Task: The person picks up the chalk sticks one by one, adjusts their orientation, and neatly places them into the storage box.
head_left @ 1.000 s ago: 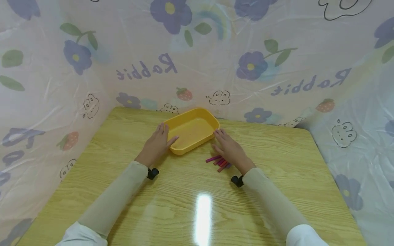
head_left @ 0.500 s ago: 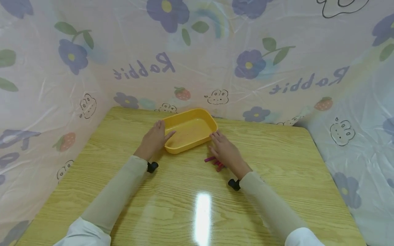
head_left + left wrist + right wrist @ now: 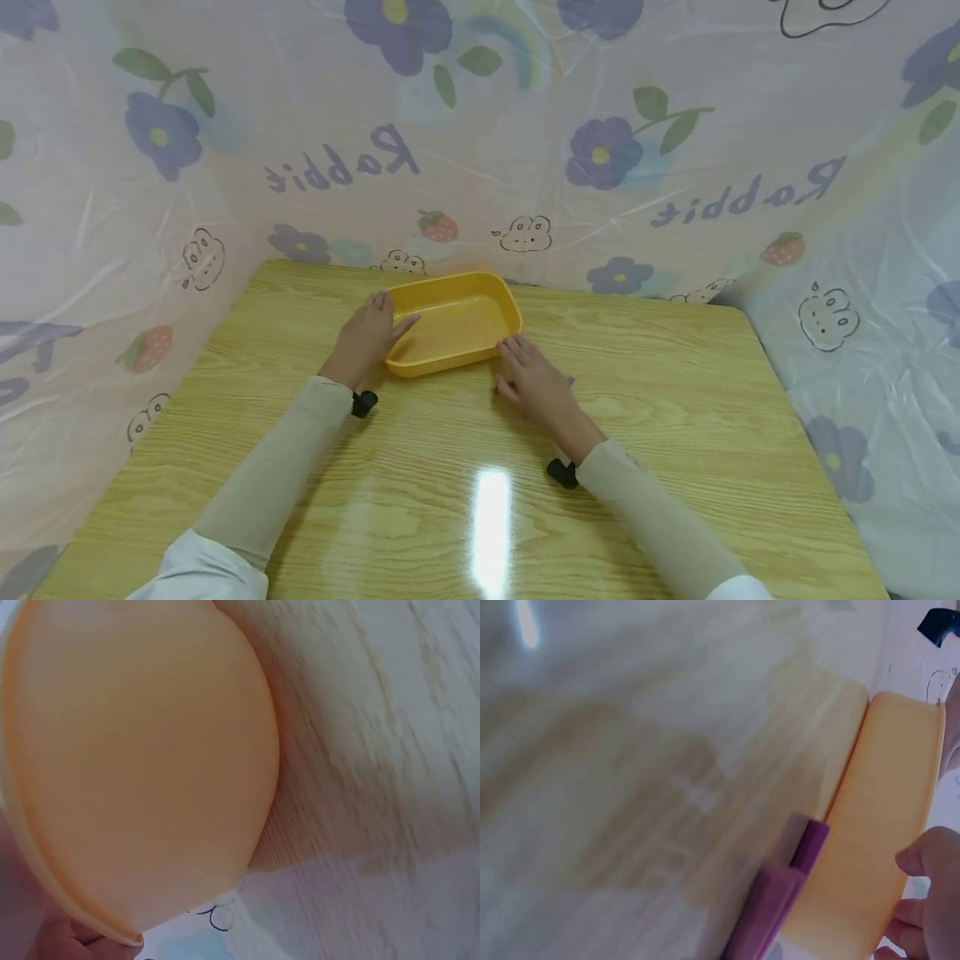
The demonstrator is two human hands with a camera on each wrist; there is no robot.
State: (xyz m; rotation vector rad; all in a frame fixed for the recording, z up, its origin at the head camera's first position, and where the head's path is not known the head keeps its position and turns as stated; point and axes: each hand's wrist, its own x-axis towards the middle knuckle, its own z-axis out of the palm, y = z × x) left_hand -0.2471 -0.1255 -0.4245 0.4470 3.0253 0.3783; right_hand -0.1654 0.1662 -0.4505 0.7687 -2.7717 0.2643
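Note:
A shallow yellow tray (image 3: 453, 329) with rounded corners lies on the wooden table. My left hand (image 3: 362, 337) holds its left end, the thumb reaching over the rim and the other fingers along the outside. In the left wrist view, the tray's wall (image 3: 150, 765) fills the left side, with fingers at the rim near the bottom. The fingertips of my right hand (image 3: 538, 387) touch the tray's near right corner, thumb spread away. Beneath this hand lie slim coloured sticks, mostly hidden in the head view; purple and mauve sticks (image 3: 769, 900) show beside the tray in the right wrist view.
The wood-grain table (image 3: 420, 483) ends at the back against a patterned plastic sheet (image 3: 487, 167) with flowers and rabbits. Similar sheeting stands at both sides. Small black cameras sit at the left wrist (image 3: 365, 404) and right wrist (image 3: 562, 473).
The tray has turned, its right end coming toward me, so its long side lies squarer to the table. My right hand has moved nearer with that corner and now covers the sticks.

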